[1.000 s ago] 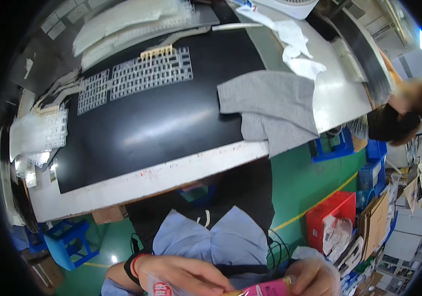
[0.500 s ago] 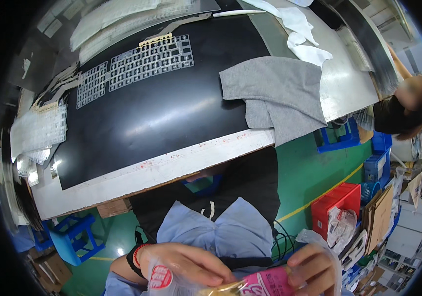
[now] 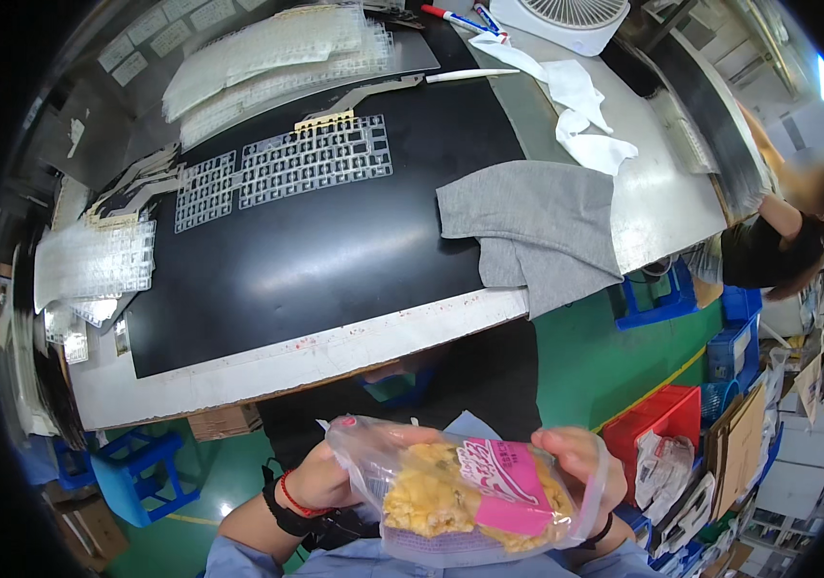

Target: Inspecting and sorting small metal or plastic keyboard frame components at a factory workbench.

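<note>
Over my lap I hold a clear plastic snack bag (image 3: 426, 496) with yellow, lumpy food inside and a pink label with white lettering. My left hand (image 3: 320, 477) is closed on its left end, a red cord and a black band around that wrist. At the bag's right end my right hand (image 3: 580, 458) grips the edge, its fingers seen partly through the clear film. On the bench beyond lies a folded grey cloth (image 3: 537, 222), apart from both hands.
A black mat (image 3: 325, 250) covers much of the bench, with a keyboard-shaped grid sheet (image 3: 315, 154) on it. Stacked translucent sheets (image 3: 267, 58) and a white fan (image 3: 566, 19) are farther back. A red crate (image 3: 657, 414) and blue stool (image 3: 142, 472) stand below. A co-worker (image 3: 783, 241) is at right.
Both hands have raised the bag from the lower edge into fuller view, showing its yellow contents. The bench appears slightly lower in the picture. The co-worker's arm has shifted.
</note>
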